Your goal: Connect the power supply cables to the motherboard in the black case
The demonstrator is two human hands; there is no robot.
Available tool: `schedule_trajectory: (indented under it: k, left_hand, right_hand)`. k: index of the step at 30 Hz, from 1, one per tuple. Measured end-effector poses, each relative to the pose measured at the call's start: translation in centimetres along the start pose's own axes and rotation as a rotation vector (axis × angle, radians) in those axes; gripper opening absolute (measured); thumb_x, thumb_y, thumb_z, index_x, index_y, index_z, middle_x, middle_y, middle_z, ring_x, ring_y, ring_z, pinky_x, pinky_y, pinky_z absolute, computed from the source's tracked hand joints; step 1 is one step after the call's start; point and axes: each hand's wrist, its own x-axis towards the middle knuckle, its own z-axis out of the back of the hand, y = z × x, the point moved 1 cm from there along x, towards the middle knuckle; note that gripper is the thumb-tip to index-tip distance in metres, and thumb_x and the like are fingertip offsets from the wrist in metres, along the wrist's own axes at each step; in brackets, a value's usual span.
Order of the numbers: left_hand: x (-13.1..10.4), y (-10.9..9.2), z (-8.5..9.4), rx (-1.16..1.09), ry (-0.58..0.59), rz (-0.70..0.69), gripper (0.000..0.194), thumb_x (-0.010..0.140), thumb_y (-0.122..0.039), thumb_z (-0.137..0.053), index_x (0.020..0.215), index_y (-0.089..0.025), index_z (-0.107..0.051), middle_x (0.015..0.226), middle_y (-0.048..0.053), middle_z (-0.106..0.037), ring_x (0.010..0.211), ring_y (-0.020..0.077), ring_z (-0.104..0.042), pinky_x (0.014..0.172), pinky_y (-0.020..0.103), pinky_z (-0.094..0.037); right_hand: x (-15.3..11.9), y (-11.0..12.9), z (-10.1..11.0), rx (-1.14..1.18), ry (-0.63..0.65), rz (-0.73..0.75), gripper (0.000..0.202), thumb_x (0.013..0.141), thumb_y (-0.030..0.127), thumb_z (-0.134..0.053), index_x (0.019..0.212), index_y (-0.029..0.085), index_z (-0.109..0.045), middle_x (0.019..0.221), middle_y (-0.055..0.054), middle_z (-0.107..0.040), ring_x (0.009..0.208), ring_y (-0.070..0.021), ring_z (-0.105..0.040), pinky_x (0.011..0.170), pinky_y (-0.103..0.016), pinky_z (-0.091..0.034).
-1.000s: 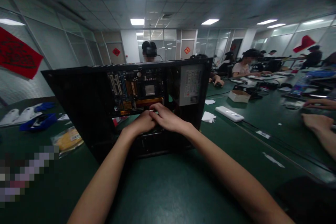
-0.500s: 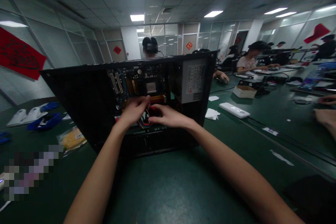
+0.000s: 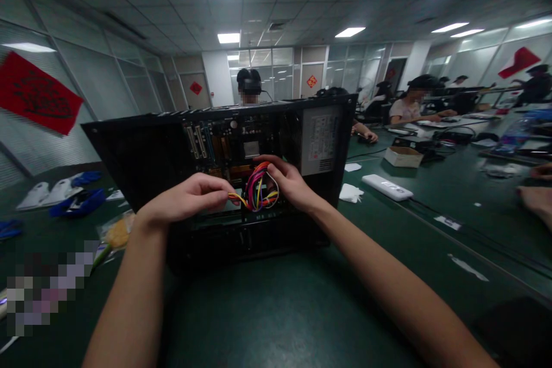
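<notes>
Wires point(image 3: 255, 191): left hand point(image 3: 193, 199) pinching, right hand point(image 3: 292, 185) curled.

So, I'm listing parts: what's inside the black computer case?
A motherboard and a power supply. Left hand and right hand, holding coloured wires, hide some of what lies behind.

Wire bundle point(image 3: 255, 187): left end hidden by left hand point(image 3: 190, 198). Power-supply label point(image 3: 321, 137): print too small to read.
</notes>
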Motion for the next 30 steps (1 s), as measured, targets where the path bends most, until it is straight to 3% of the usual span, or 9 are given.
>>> schedule_trajectory:
  k: [3,6,10,13,18,22,30]
  left_hand:
    - [-0.9,-1.2,0.8,0.059,-0.171,-0.017,0.03,0.087,-0.043,-0.069,0.089,-0.015,-0.078,0.072,0.006,-0.069,0.06,0.014,-0.058,0.052,0.02,-0.046]
    - [-1.6,-1.5,1.1,-0.041,-0.256,-0.054,0.027,0.087,-0.039,-0.07,0.101,-0.017,-0.077,0.077,0.006,-0.071,0.064,0.0147,-0.062,0.055,0.02,-0.049]
    - [-2.1,-1.3,0.6,-0.291,-0.104,-0.161,0.032,0.09,-0.038,-0.069,0.113,-0.016,-0.073,0.086,0.01,-0.074,0.071,0.017,-0.067,0.066,0.026,-0.056]
    - [-1.6,-1.4,-0.4,-0.421,0.03,-0.212,0.036,0.089,-0.04,-0.071,0.112,-0.014,-0.072,0.096,0.014,-0.075,0.082,0.0226,-0.072,0.076,0.033,-0.06]
    - [-0.2,-2.0,-2.2,-0.518,0.137,-0.259,0.042,0.08,-0.022,-0.08,0.121,-0.016,-0.069,0.108,0.014,-0.076,0.101,0.0279,-0.073,0.092,0.04,-0.059]
    - [0.7,-2.1,-3.1,-0.525,0.113,-0.273,0.027,0.088,-0.024,-0.074,0.114,-0.015,-0.072,0.1,0.013,-0.078,0.093,0.0256,-0.075,0.089,0.039,-0.059]
    - [1.9,-2.1,-4.7,-0.652,0.049,-0.277,0.027,0.089,-0.03,-0.074,0.109,-0.015,-0.066,0.087,0.009,-0.077,0.079,0.0228,-0.076,0.078,0.036,-0.061]
  right_hand:
    - [0.0,-0.1,0.0,0.046,-0.017,-0.019,0.045,0.088,0.06,-0.064,0.115,0.024,-0.066,0.104,-0.002,-0.069,0.098,-0.0168,-0.064,0.087,-0.029,-0.053]
    - [-0.1,0.3,-0.4,0.164,0.027,-0.046,0.045,0.087,0.062,-0.065,0.111,0.024,-0.065,0.092,-0.001,-0.067,0.084,-0.0145,-0.065,0.076,-0.027,-0.054]
    - [-0.4,2.1,-1.5,0.327,0.09,-0.073,0.039,0.082,0.054,-0.075,0.103,0.024,-0.063,0.078,0.003,-0.061,0.067,-0.0119,-0.06,0.066,-0.026,-0.052]
    - [-0.7,3.8,-2.1,0.338,0.099,-0.089,0.035,0.081,0.049,-0.077,0.1,0.023,-0.064,0.085,0.002,-0.061,0.062,-0.0091,-0.054,0.065,-0.027,-0.052]
    - [-1.3,6.4,-1.5,0.157,0.215,-0.025,0.031,0.087,0.045,-0.072,0.107,0.021,-0.068,0.106,-0.003,-0.066,0.081,-0.0126,-0.06,0.073,-0.026,-0.052]
    - [-1.6,8.2,-0.6,-0.005,0.317,0.026,0.028,0.09,0.039,-0.07,0.107,0.018,-0.068,0.107,-0.004,-0.067,0.095,-0.0163,-0.061,0.083,-0.028,-0.05]
    - [-1.8,9.5,-0.3,-0.03,0.384,-0.079,0.028,0.092,0.043,-0.067,0.101,0.016,-0.066,0.089,-0.002,-0.067,0.085,-0.0145,-0.062,0.08,-0.028,-0.051]
